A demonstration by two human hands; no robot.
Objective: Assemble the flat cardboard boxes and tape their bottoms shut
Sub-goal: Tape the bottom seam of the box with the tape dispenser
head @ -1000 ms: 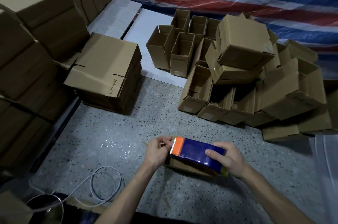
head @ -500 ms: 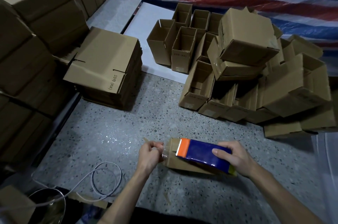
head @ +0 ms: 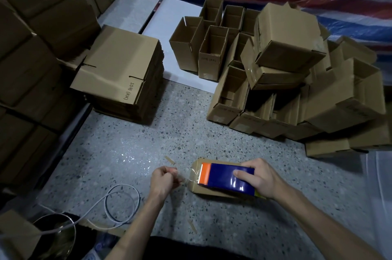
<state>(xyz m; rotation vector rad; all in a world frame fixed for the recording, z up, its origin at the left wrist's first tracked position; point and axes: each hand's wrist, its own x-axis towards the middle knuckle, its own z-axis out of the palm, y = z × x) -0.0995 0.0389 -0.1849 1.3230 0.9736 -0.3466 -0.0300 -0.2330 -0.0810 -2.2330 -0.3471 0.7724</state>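
Tape [head: 187, 179] runs from the dispenser [head: 224, 177] to my left hand [head: 164, 179], pinching what looks like its end. My right hand [head: 259, 177] grips the dispenser atop a box [head: 196, 188] on the floor [head: 148, 143] at six o'clock; flat boxes [head: 118, 68] at ten.

One marking reads clean: "10号 (KK)", in dark print running along the near right edge of the top sheet on the stack of flat boxes [head: 118, 68]. There's small dark print too on the front of an upright open box [head: 209, 64], just under its rim, but it's too blurred to read. Nothing else is legible.
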